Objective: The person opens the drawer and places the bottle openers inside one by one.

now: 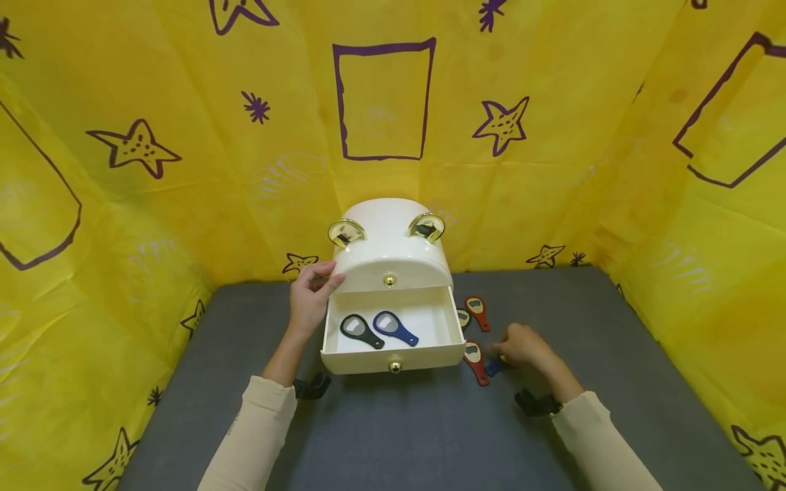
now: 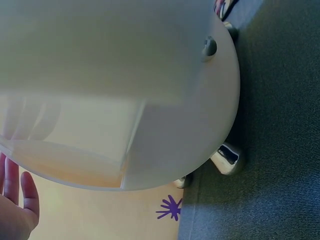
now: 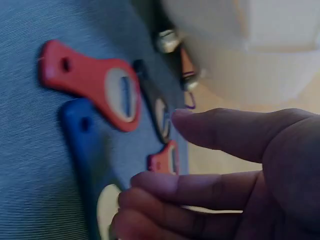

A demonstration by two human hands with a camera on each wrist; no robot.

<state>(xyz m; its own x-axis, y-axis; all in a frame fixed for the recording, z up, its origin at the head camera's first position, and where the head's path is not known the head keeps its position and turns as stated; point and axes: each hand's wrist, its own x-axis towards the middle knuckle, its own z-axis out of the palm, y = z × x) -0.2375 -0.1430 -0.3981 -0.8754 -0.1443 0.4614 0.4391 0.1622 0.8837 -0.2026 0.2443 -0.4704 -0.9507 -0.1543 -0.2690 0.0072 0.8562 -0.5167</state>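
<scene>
A white drawer box (image 1: 393, 239) with gold ears stands at the back, its lower drawer (image 1: 393, 361) pulled out. Inside that drawer lie a black bottle opener (image 1: 361, 331) and a blue bottle opener (image 1: 396, 327). My left hand (image 1: 312, 293) touches the box's left side, fingers fairly straight. To the right of the drawer, my right hand (image 1: 522, 344) hovers at another blue bottle opener (image 3: 82, 150) on the table, thumb apart from the fingers and nothing gripped. Close by lie a red bottle opener (image 3: 95, 82), a second black one (image 3: 154, 102) and another red one (image 3: 164, 160).
A dark grey table (image 1: 424, 429) carries everything. Yellow cloth (image 1: 245, 204) with purple drawings hangs behind and at both sides. The box's upper drawer, with a gold knob (image 1: 389, 279), is closed. Gold feet (image 2: 227, 159) hold the box off the table.
</scene>
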